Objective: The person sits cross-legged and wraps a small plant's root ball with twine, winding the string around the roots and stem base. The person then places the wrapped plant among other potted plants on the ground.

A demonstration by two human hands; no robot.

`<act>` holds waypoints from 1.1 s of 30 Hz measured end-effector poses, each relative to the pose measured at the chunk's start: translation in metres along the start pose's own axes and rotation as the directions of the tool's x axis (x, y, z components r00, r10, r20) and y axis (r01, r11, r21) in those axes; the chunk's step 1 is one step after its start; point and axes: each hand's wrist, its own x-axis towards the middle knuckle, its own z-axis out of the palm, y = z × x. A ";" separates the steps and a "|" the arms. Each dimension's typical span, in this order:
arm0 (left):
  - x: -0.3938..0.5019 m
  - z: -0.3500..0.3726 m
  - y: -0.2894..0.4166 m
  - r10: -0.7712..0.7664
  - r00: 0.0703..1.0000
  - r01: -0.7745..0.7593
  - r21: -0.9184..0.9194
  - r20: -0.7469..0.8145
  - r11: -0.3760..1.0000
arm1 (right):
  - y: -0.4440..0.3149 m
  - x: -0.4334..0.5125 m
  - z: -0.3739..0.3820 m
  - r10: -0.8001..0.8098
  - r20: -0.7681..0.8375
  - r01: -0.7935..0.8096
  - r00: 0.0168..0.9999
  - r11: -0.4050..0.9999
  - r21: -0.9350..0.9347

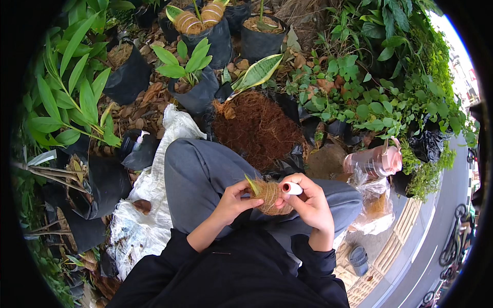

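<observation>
Above my lap, a coconut-fibre bundle (269, 198) wound with thread is held between both hands, a short green and yellow leaf tip (253, 184) sticking out on its left. My left hand (235, 202) grips the bundle's left side with thumb and fingers. My right hand (308, 200) holds a white thread spool (292, 188) at the bundle's right side; some of its fingers are hidden. A heap of brown coir (258, 131) lies beyond my knees, a variegated snake plant leaf (259, 74) at its far edge.
Black grow bags with plants (196, 92) stand at the left and far side. A white woven sack (144, 215) lies left of my legs. To the right are a pink bottle (373, 159), clear plastic bags (371, 204), a stone (326, 159), a sandal (358, 260) and a road (435, 215).
</observation>
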 end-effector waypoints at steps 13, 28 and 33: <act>-0.005 -0.005 0.011 0.049 0.969 -0.053 0.008 0.243 0.999 | 0.047 0.041 -0.029 0.239 0.270 -0.352 0.933 0.761 0.545; 0.004 -0.020 -0.005 0.093 0.995 -0.083 -0.200 0.042 0.976 | 0.158 0.022 0.008 0.232 0.100 -0.205 0.967 0.491 0.846; 0.014 -0.021 -0.012 -0.015 0.993 -0.050 -0.519 -0.120 0.853 | 0.178 0.012 0.042 0.408 -0.216 -0.002 0.887 0.471 0.882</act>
